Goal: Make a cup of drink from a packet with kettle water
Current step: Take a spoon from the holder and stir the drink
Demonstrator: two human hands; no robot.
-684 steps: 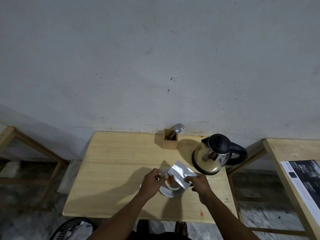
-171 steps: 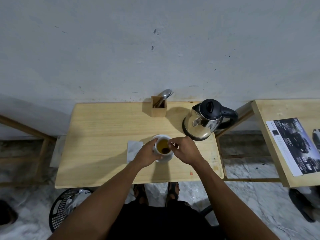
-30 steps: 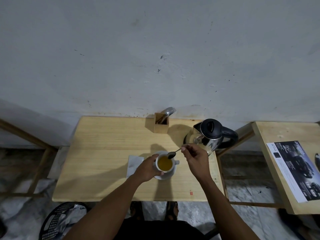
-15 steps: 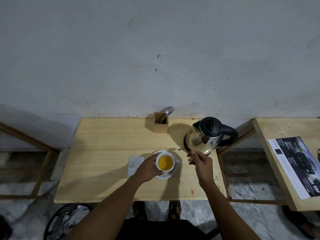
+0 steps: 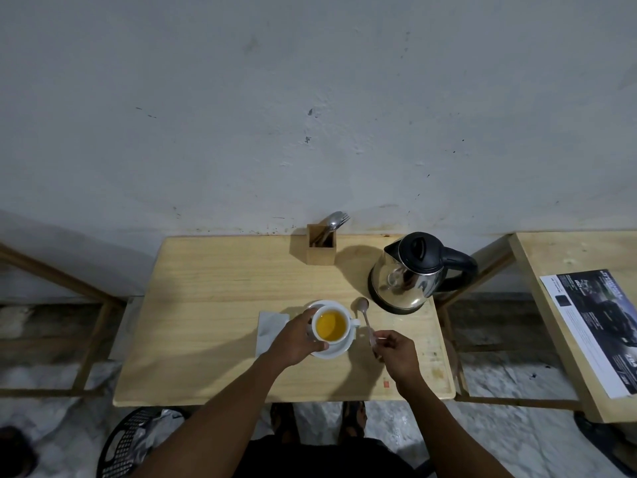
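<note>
So, the drink looks basically made at this point. The cup (image 5: 331, 326) is filled w/ orange-yellow liquid and is sat on a white saucer (image 5: 339, 351) near the front-middle of the tabletop (image 5: 213, 294). The left hand (image 5: 295, 339) is wrapped round the cup's left side, fingers (image 5: 319, 346) curled against the wall and partly over the saucer rim, so it's being steadied, not lifted as far as can be told.

The spoon (image 5: 364, 317) is laid flat on the wood just right of the saucer, bowl end pointing toward the kettle (image 5: 408, 272). Its handle end is pinched lightly by the right hand (image 5: 396, 351), thumb and forefinger nearly closed on it, other fingers loose. Whether it's being let go of or just held can't be told from one frame.

A white napkin-ish thing (image 5: 270, 327), prob the emptied packet, is lying left of the cup, partly hidden by the left wrist. The cutlery holder (image 5: 321, 248) is at the back edge by the wall.

What could go wrong imo:
- cup is quite full, so a nudge from the left hand or a quick lift could slop liquid onto the saucer
- cup may be hot if kettle water was used, and it's being gripped by the body, not the handle
- spoon is likely wet, so the tabletop gets sticky, and a flick while releasing could roll it into the saucer
- kettle is near the spoon bowl, so a careless right-arm reach could knock it
</note>
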